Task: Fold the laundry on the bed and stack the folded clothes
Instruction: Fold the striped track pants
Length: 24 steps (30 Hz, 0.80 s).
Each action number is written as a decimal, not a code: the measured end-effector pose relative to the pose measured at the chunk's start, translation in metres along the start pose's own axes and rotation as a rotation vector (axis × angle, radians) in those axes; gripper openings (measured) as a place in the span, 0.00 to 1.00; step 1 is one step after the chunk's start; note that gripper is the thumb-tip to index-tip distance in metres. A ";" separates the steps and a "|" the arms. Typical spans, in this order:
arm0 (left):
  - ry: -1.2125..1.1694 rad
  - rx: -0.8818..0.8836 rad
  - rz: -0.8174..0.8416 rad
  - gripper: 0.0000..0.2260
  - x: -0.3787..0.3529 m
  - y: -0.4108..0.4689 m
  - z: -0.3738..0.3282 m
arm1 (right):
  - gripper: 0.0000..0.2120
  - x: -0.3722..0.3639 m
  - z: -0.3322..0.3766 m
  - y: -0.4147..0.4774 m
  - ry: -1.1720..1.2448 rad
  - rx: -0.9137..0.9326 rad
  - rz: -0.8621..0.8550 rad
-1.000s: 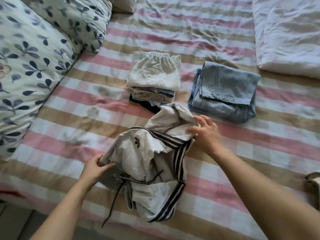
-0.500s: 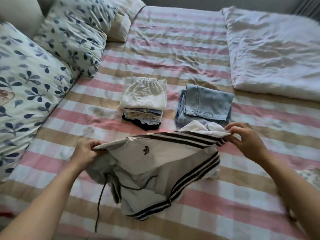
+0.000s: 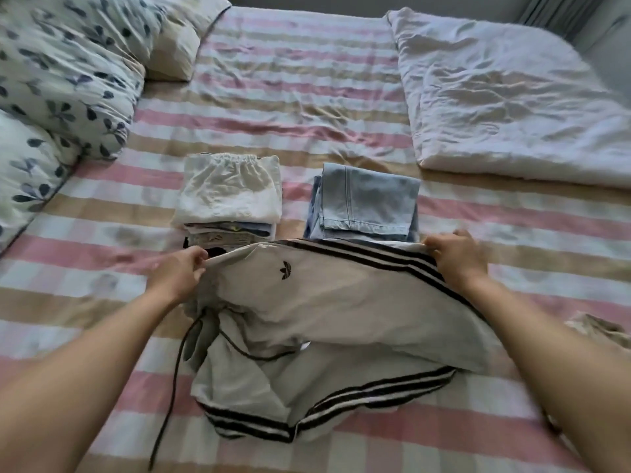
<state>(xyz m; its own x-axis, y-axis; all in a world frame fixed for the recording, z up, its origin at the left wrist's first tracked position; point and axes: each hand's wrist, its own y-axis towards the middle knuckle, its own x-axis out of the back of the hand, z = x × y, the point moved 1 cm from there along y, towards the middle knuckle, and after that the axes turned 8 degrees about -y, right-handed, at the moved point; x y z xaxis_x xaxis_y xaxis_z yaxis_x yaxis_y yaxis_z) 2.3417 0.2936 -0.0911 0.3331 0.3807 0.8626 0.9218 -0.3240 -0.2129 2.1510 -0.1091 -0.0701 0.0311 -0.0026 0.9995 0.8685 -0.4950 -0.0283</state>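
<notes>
White striped shorts [image 3: 327, 302] stretched between your hands above bed [image 3: 307, 107]. Your left hand [image 3: 177, 274] pinches one top corner, right hand [image 3: 457, 257] grips other. Folded stack [image 3: 228, 192], folded jeans [image 3: 368, 199] just behind.

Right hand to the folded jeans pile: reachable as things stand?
Probably yes. The folded jeans lie just beyond the right hand, with nothing on top of them. But that hand grips the edge of the white striped shorts, so it would have to let go first.
</notes>
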 end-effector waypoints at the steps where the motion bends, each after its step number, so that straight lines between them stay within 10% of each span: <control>1: -0.036 0.013 0.019 0.15 -0.012 0.001 0.002 | 0.13 -0.013 0.002 0.002 0.032 -0.047 0.021; 8: -0.279 -0.052 -0.144 0.20 -0.048 -0.040 0.006 | 0.25 -0.047 0.008 -0.042 0.430 -0.118 0.051; 14: -0.434 0.356 -0.343 0.26 -0.099 -0.117 0.015 | 0.21 -0.084 0.014 -0.164 0.673 -0.889 -0.155; 24: -1.035 0.806 -0.609 0.27 -0.129 -0.141 0.017 | 0.25 -0.102 0.144 -0.213 1.567 -1.646 0.292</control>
<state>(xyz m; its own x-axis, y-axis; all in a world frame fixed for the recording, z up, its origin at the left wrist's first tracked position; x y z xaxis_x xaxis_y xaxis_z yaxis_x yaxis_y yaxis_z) 2.1718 0.3049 -0.1803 -0.4749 0.8365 0.2733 0.7129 0.5478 -0.4378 2.0339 0.1221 -0.1680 -0.9482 -0.2231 0.2260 -0.1227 -0.3992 -0.9086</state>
